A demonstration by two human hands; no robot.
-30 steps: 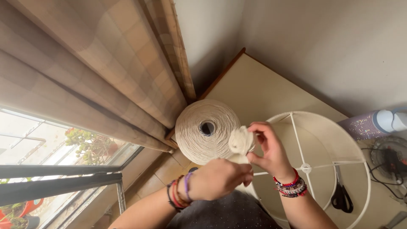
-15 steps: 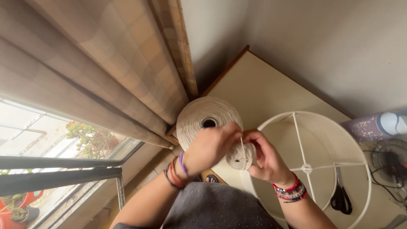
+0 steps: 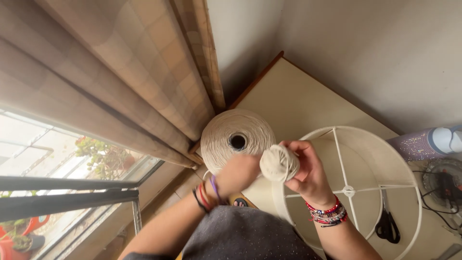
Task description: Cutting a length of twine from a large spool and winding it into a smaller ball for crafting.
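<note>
My right hand (image 3: pixel 309 172) grips a small cream ball of cord (image 3: pixel 278 162) in front of me, over the near rim of a white lampshade frame (image 3: pixel 358 139). My left hand (image 3: pixel 237 174) sits just left of and below the ball, fingers curled close to it; a strand of cord runs across the ball, and I cannot tell whether the left fingers pinch it. A big cream cone of cord (image 3: pixel 237 138) stands behind both hands at the table's left edge. Both wrists carry several bead bracelets.
The cream table (image 3: pixel 293 103) fits into a wall corner. Checked beige curtains (image 3: pixel 125 72) hang on the left over a window. Black scissors (image 3: pixel 387 222) lie inside the lampshade frame. A glittery purple bottle (image 3: pixel 423 142) and a small fan (image 3: pixel 445 185) sit at the right.
My left hand has circled from below the ball, up over it, then back down to its lower left. The ball turned in my right hand and looks rounder.
</note>
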